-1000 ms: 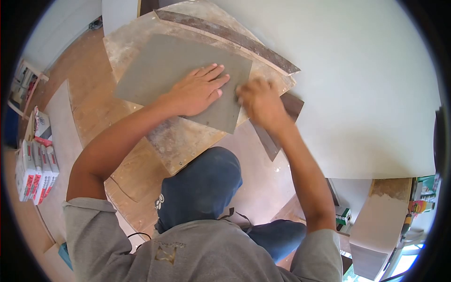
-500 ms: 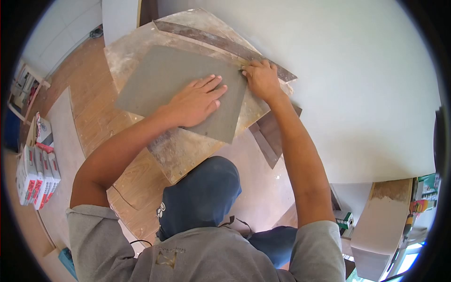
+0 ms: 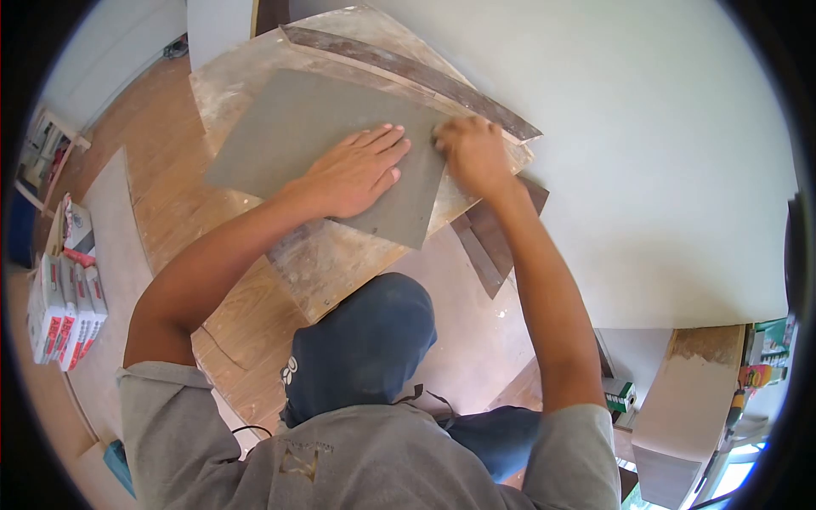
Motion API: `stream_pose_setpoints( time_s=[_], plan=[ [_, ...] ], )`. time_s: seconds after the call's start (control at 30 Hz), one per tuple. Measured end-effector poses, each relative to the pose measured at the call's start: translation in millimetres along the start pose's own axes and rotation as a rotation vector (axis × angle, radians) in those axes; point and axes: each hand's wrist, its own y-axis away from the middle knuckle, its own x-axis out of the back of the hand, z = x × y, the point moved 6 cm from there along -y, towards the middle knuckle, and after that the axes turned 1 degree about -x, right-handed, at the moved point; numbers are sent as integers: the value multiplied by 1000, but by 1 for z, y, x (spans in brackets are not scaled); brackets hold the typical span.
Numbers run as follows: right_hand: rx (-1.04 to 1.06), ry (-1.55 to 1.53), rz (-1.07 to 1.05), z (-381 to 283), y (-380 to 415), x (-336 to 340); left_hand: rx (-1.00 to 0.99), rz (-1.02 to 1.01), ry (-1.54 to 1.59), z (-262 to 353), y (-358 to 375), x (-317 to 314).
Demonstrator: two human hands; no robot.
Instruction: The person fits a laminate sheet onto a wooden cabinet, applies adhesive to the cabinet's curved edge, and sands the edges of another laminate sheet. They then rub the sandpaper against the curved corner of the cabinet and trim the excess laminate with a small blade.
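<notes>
Head view: the grey sheet [image 3: 293, 127] lies on the bench [image 3: 310, 259], covering its middle. One corner of the sheet projects past the bench's left edge; another reaches slightly over the near-right edge. The left hand [image 3: 361, 174] is laid palm down on the sheet, fingers extended and side by side, gripping nothing. The right hand [image 3: 476, 153] is curled at the sheet's right-hand edge, fingers closed about a small dark item [image 3: 438, 133] (mostly hidden and blurred; its type cannot be determined). The two hands are apart. A dark strip [image 3: 408, 75] crosses the far side of the bench, ending at the right corner. The bench's near corner is beside the person's knee [image 3: 365, 340].

Handling: the sheet appears thin, flat and stiff, probably light enough for two hands. Its face looks smooth, so it may slide unless pressed down. Its corners are presumably the parts most liable to chip. To lift, take hold of the overhanging corner at the left edge, support the opposite side, and keep the sheet level. To steady it, apply flat palm pressure near the middle.
</notes>
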Motion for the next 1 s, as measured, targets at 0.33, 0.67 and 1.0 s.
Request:
stream_pose_setpoints(
  time_s=[0.33, 0.67, 1.0],
  plan=[
    [276, -225, -21, -97, 98, 36, 73, 16, 10, -4, -2, -1],
    [-105, -31, 71, 7, -35, -16, 186, 187, 110, -2, 9, 20],
    [372, -152, -93, -88, 53, 21, 213, 443, 457, -39, 6, 2]
  ],
)
